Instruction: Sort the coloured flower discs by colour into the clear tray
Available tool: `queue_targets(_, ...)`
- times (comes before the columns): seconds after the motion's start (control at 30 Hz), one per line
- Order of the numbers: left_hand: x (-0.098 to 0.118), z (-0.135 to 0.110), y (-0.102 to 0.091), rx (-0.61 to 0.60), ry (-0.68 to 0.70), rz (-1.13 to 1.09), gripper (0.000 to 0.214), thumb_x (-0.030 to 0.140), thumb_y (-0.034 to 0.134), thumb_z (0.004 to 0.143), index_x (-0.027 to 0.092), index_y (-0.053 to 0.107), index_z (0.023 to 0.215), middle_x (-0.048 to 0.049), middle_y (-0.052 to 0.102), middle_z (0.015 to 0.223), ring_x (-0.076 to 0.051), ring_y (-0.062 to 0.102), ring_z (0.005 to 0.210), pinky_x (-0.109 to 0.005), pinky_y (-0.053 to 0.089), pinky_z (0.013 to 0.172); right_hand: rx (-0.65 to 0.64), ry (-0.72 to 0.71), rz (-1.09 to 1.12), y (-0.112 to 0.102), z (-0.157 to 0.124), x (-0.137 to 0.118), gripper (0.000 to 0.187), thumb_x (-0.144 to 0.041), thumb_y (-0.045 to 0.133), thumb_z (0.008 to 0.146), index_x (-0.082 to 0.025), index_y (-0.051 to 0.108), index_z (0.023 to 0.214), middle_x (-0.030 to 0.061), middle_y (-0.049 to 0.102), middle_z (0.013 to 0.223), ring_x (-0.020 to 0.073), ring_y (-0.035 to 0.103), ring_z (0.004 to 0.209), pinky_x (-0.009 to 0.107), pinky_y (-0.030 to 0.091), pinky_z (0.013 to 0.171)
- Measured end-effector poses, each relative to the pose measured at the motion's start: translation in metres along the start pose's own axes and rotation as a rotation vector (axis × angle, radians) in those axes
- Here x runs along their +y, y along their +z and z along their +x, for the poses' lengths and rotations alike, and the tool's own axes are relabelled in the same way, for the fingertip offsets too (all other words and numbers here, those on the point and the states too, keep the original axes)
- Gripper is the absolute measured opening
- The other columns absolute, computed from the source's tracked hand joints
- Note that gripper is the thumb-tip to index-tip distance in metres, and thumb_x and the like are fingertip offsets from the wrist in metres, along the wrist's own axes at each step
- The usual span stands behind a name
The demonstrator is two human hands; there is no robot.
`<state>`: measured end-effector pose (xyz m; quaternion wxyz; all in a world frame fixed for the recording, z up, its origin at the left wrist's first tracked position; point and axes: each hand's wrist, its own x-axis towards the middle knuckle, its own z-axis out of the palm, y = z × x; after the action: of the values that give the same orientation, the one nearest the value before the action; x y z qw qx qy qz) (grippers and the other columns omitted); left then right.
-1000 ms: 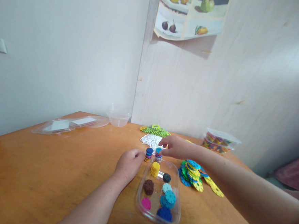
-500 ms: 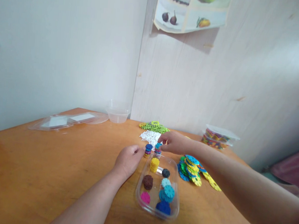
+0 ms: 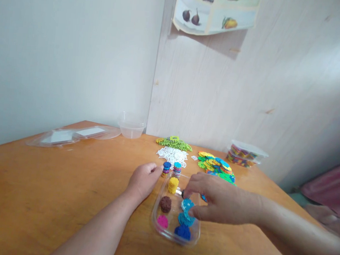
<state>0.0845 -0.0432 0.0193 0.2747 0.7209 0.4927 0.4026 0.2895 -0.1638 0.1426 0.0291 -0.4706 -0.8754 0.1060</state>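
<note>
My left hand (image 3: 143,182) rests on the table, fingers curled, its thumb tip against or just beside a small stack of notched discs with a blue top (image 3: 166,169). What lies inside its curl is hidden. A similar stack with a turquoise top (image 3: 177,167) stands to the right. Over the clear plastic container (image 3: 155,223) hovers my right hand (image 3: 216,198), thumb and fingers apart, close to light blue and turquoise discs (image 3: 187,219); no held piece shows. The container also has yellow (image 3: 173,185), brown (image 3: 165,204), pink (image 3: 162,221) and dark blue discs (image 3: 183,232).
Behind lie white flat pieces (image 3: 172,155), green pieces (image 3: 174,144) and a mixed pile of colored discs (image 3: 216,165). A lidded box (image 3: 246,153) stands at the back right, a clear bowl (image 3: 131,125) at the back left near flat clear lids (image 3: 70,136).
My right hand has come back from the turquoise-topped stack to above the container's right side, its fingers spreading. My left hand stays by the blue-topped stack. The view has shifted slightly.
</note>
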Motion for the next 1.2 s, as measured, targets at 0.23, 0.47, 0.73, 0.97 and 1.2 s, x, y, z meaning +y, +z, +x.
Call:
queue_targets(0.23, 0.002, -0.001, -0.001, 0.002, -0.01, 0.048, 0.05, 0.059, 0.043, 0.085, 0.018, 0.046, 0.056, 0.0038, 0.043, 0.052, -0.012, 0.045, 0.056, -0.025, 0.021, 0.052, 0.044, 0.031, -0.001, 0.01, -0.011, 0.0, 0.028, -0.043, 0.067, 0.078, -0.026, 0.068, 0.1, 0.0039, 0.065, 0.096, 0.0212, 0.056, 0.091, 0.034, 0.042, 0.082)
queue_targets(0.47, 0.002, 0.0, -0.001, -0.001, -0.019, 0.027, 0.049, 0.058, 0.044, 0.084, 0.017, 0.047, 0.057, 0.0039, 0.043, 0.052, -0.012, 0.045, 0.057, -0.025, 0.02, 0.052, 0.103, 0.005, 0.028, 0.005, -0.01, 0.004, 0.021, -0.029, 0.065, 0.08, -0.024, 0.067, 0.1, 0.0024, 0.066, 0.096, 0.018, 0.057, 0.091, 0.032, 0.043, 0.081)
queue_targets(0.73, -0.005, 0.0, 0.003, -0.005, -0.028, -0.02, 0.051, 0.059, 0.043, 0.085, 0.017, 0.049, 0.057, 0.0027, 0.047, 0.052, -0.013, 0.045, 0.058, -0.025, 0.02, 0.052, 0.364, 0.135, 0.027, 0.005, 0.03, 0.04, 0.02, -0.028, 0.056, 0.084, -0.023, 0.068, 0.1, 0.0033, 0.068, 0.093, 0.0172, 0.06, 0.085, 0.029, 0.045, 0.072)
queue_targets(0.97, -0.006, 0.001, 0.004, -0.01, -0.029, -0.021, 0.05, 0.058, 0.044, 0.085, 0.017, 0.05, 0.058, 0.0024, 0.048, 0.052, -0.012, 0.045, 0.058, -0.025, 0.018, 0.051, 0.268, 0.275, 0.008, 0.003, 0.071, 0.066, 0.036, -0.04, 0.06, 0.081, -0.017, 0.068, 0.108, 0.0076, 0.069, 0.096, 0.0187, 0.062, 0.082, 0.028, 0.046, 0.069)
queue_targets(1.2, -0.003, 0.001, 0.002, -0.011, -0.033, -0.002, 0.049, 0.057, 0.045, 0.085, 0.017, 0.049, 0.057, 0.0026, 0.048, 0.051, -0.012, 0.043, 0.056, -0.025, 0.017, 0.051, 0.196, 0.229, -0.003, 0.007, 0.086, 0.068, 0.04, -0.044, 0.066, 0.075, -0.02, 0.069, 0.107, 0.0058, 0.07, 0.095, 0.0184, 0.062, 0.078, 0.027, 0.044, 0.064)
